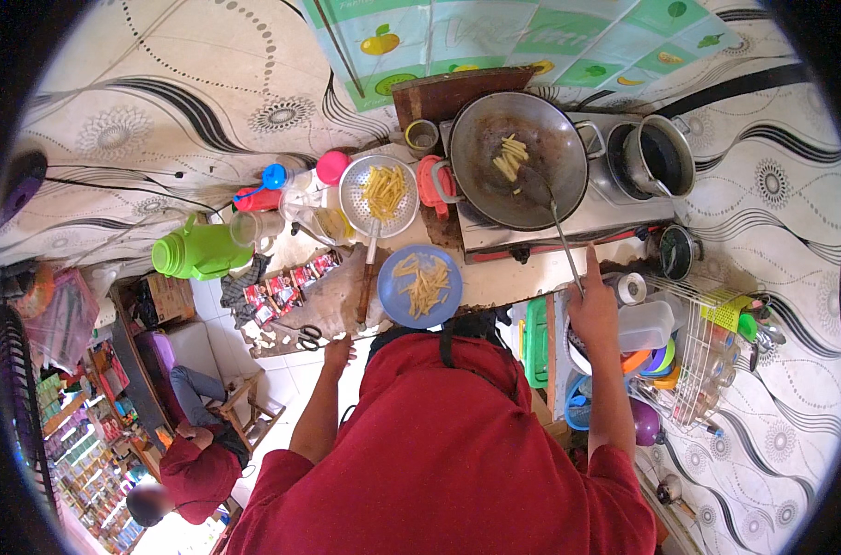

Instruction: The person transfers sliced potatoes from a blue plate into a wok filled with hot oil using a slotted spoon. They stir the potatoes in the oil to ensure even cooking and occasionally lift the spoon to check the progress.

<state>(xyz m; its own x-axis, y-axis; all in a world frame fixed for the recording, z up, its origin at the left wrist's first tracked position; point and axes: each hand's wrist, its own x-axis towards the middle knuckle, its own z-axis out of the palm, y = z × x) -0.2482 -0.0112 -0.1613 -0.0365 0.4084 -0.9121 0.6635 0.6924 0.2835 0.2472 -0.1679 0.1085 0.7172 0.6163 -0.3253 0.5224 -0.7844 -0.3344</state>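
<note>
My right hand [592, 305] grips the handle of a metal spatula [564, 239], whose blade rests inside a large wok [479, 187] on the gas stove. A small heap of fries [510, 159] lies in the wok beside the blade. My left hand [338, 352] is empty, fingers apart, at the counter's front edge. A blue plate [390, 295] of paler fries stands at the counter edge before me. Behind it, a perforated metal strainer [349, 182] holds golden fries, its wooden handle pointing towards me.
A saucepan [691, 166] sits on the right burner. Scissors [309, 337], red sachets [281, 291], a green jug [205, 250] and lidded containers stand left. A dish rack [691, 361] is at right. Another person [198, 479] sits at lower left.
</note>
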